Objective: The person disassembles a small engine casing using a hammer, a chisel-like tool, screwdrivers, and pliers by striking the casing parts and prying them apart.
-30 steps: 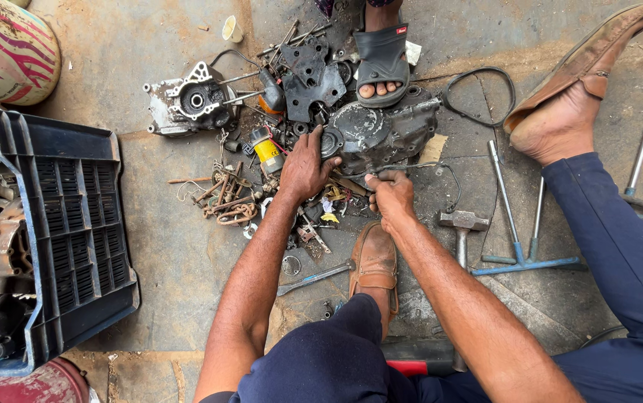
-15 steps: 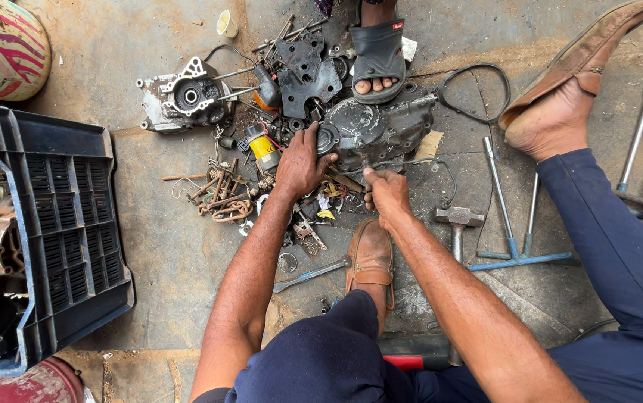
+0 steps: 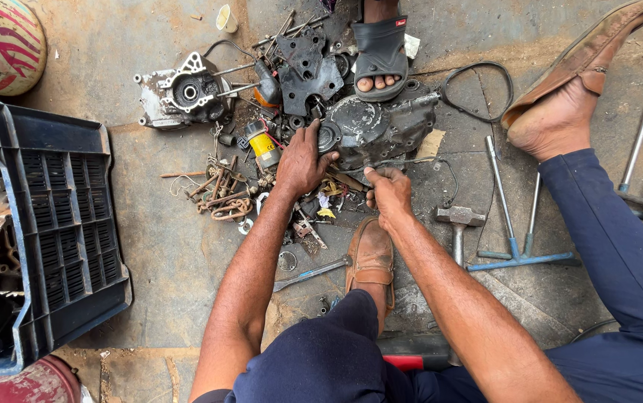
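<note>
Greasy black cast cover (image 3: 385, 127) at 12 o'clock of frame centre, flat on concrete floor (image 3: 165, 246), touching another person's sandalled foot (image 3: 380, 56) at its 12 o'clock edge. Left hand (image 3: 303, 160) spread, fingertips pressing cover's 9 o'clock rim; right hand (image 3: 389, 192) closed around something thin at cover's 6 o'clock edge, cannot tell what exactly. Risks, as judged: oily surface, so likely slip of the pressing fingers; sudden release at the 6 o'clock edge could throw knuckles into the scrap pile (image 3: 221, 194) at 9 o'clock; foot close enough to get pinched if cover shifts. Hammer (image 3: 457, 224) at 3 o'clock of right hand, clear of it. Cover itself: dark, dirt-caked, rounded bulge, bolt lugs round rim, no crack visible.
</note>
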